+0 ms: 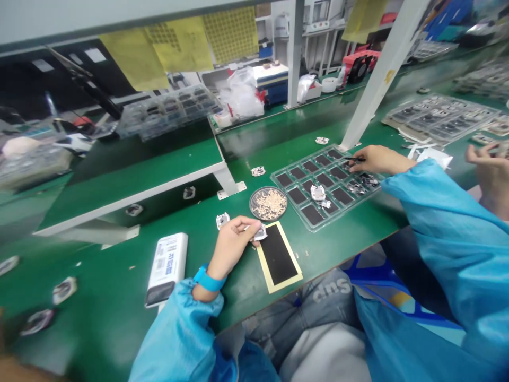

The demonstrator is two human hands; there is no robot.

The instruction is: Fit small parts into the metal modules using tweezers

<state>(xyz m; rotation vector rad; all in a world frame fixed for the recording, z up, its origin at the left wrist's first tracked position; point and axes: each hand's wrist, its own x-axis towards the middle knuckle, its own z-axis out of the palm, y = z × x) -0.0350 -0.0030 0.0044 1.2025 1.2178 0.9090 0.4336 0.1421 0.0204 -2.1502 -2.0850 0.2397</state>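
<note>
My left hand pinches a small white plastic part over the top end of a black sheet with a pale yellow border. Between the fingers of my right hand is a thin dark tool, seemingly tweezers. It reaches over the far right side of a clear plastic tray with dark compartments. Small metallic pieces fill the tray's right end, and a white part lies across its middle. Between tray and left hand stands a round dark dish of tiny beige pieces.
A white box-like device lies left of my left arm. More white parts are scattered on the green bench. A slanted metal post rises behind the tray, and a raised shelf stands at left. Another person's hand is at far right.
</note>
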